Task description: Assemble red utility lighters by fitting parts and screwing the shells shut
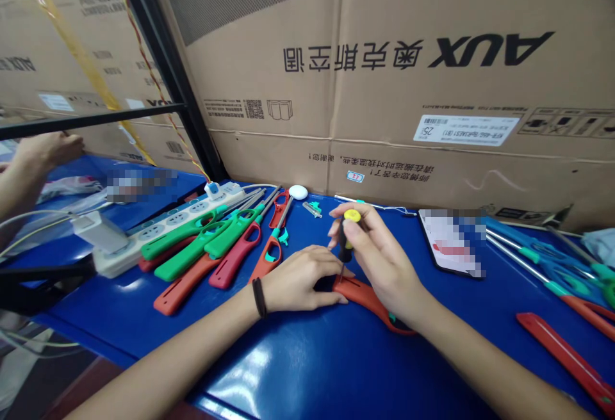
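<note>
An orange long-nosed gas lighter (360, 293) lies on the blue tabletop in front of me. My left hand (302, 277), with a dark band at the wrist, grips its left end between thumb and fingers. In my right hand (382, 257) is a screwdriver (346, 241) with a black and yellow handle, held nearly upright. Its thin shaft points down onto the lighter's body near my left fingers; whether the tip sits in a screw is too small to tell. The lighter's trigger end is partly behind my right wrist.
Several green, red and orange lighters (192, 250) lie left, beside a white power strip (168, 221). A phone (451, 244) and more lighter parts (564, 359) are on the right. A large carton (365, 100) stands behind. Another person's hand (48, 151) is at far left.
</note>
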Demonstrator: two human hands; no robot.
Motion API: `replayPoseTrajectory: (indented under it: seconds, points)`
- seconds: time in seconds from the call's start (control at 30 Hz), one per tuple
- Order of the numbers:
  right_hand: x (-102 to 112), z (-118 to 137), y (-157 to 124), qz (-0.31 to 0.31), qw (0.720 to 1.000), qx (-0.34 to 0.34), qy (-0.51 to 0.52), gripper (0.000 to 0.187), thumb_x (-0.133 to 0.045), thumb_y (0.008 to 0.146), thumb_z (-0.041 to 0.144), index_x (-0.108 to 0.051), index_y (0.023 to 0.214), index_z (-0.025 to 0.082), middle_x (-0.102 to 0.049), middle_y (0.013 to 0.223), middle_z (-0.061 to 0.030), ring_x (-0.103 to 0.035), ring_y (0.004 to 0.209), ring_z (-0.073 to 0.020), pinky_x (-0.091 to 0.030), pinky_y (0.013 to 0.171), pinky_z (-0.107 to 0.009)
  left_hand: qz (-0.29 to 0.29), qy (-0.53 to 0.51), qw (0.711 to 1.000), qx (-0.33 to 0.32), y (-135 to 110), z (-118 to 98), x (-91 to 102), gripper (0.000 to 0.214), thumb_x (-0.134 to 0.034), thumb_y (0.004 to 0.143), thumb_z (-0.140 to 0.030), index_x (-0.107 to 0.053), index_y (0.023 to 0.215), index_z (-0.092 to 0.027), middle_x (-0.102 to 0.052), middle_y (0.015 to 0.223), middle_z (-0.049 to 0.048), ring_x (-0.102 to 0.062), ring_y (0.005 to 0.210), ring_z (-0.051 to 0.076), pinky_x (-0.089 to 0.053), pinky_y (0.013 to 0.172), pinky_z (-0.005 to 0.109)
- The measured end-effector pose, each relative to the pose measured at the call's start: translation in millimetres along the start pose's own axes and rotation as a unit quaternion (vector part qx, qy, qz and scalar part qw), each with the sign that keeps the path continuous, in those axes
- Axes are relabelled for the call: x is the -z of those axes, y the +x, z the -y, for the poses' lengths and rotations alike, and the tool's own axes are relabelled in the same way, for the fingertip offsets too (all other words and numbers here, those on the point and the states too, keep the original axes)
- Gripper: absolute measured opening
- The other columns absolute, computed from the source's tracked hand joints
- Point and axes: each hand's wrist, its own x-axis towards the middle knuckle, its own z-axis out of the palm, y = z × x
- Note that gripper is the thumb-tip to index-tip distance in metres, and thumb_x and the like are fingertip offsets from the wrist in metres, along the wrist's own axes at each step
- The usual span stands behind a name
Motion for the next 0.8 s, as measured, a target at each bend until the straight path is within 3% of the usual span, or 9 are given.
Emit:
replayPoseTrajectory:
  seconds: [0.1, 0.27, 0.37, 0.43, 0.6, 0.73, 0.8]
  points:
    - [-1.5, -1.5, 0.2, -0.015, 1.000, 0.023, 0.008, 0.012, -0.052, 0.092, 0.034, -0.046, 0.100, 0.029, -0.050, 0.091, 0.0024, -0.048, 0.074, -0.0107, -0.041, 0.072, -0.027, 0.002, -0.003, 1.000, -0.001, 0.0, 0.1, 0.2, 0.030, -0.063, 0.084, -0.037, -0.063, 0.107, -0.017, -0.067, 0.102, 0.0063, -0.059, 0.101, 0.021, -0.039, 0.096, 0.033]
    - [-1.3, -2.3, 1.9, 0.004, 1.000, -0.002, 0.024, 0.026, -0.035, 0.097, 0.043, -0.053, 0.105, 0.026, -0.049, 0.094, -0.0012, -0.047, 0.082, -0.0127, -0.041, 0.076, -0.029, -0.003, 0.003, 1.000, -0.003, 0.0, -0.3, 1.0, 0.029, -0.065, 0.083, -0.037, -0.064, 0.105, -0.018, -0.067, 0.098, 0.0056, -0.060, 0.097, 0.021, -0.042, 0.093, 0.033]
    - [-1.3, -1.6, 2.1, 0.002, 1.000, 0.012, 0.015, 0.013, -0.050, 0.093, 0.037, -0.049, 0.100, 0.027, -0.052, 0.094, 0.0006, -0.049, 0.077, -0.0111, -0.041, 0.073, -0.028, -0.003, 0.001, 1.000, -0.004, -0.3, 0.7, -0.1, 0.029, -0.063, 0.084, -0.038, -0.064, 0.104, -0.017, -0.067, 0.100, 0.0067, -0.061, 0.097, 0.021, -0.042, 0.093, 0.033]
    - [-1.2, -2.1, 1.4, -0.008, 0.999, 0.021, 0.024, 0.014, -0.055, 0.090, 0.036, -0.047, 0.099, 0.029, -0.051, 0.095, 0.0024, -0.047, 0.073, -0.0100, -0.040, 0.071, -0.027, -0.002, 0.000, 1.000, -0.004, -0.3, 0.8, -0.3, 0.030, -0.063, 0.084, -0.037, -0.064, 0.106, -0.017, -0.067, 0.100, 0.0069, -0.060, 0.098, 0.021, -0.041, 0.094, 0.033]
    - [-0.9, -3.1, -0.4, 0.021, 1.000, -0.018, 0.012, 0.032, -0.032, 0.096, 0.049, -0.053, 0.104, 0.027, -0.046, 0.086, 0.0002, -0.045, 0.076, -0.0130, -0.039, 0.074, -0.030, -0.001, 0.016, 1.000, 0.001, 0.1, 0.3, 0.1, 0.029, -0.064, 0.083, -0.039, -0.066, 0.102, -0.018, -0.067, 0.091, 0.0055, -0.061, 0.091, 0.021, -0.044, 0.089, 0.032]
    - [-1.8, 0.2, -1.7, 0.018, 1.000, -0.007, 0.019, 0.015, -0.055, 0.089, 0.038, -0.048, 0.098, 0.028, -0.048, 0.097, 0.0019, -0.047, 0.077, -0.0108, -0.039, 0.075, -0.028, -0.007, 0.017, 1.000, -0.004, -0.5, 1.6, -1.4, 0.031, -0.061, 0.085, -0.038, -0.064, 0.107, -0.016, -0.068, 0.097, 0.0073, -0.061, 0.094, 0.022, -0.044, 0.089, 0.033]
    - [-1.2, 1.7, -2.4, 0.038, 0.998, -0.018, 0.037, 0.015, -0.055, 0.089, 0.038, -0.048, 0.098, 0.029, -0.047, 0.093, 0.0030, -0.045, 0.074, -0.0103, -0.039, 0.073, -0.027, -0.013, 0.015, 1.000, -0.005, -0.6, 1.8, -1.8, 0.030, -0.062, 0.084, -0.037, -0.065, 0.104, -0.015, -0.067, 0.099, 0.0081, -0.061, 0.094, 0.022, -0.045, 0.088, 0.032]
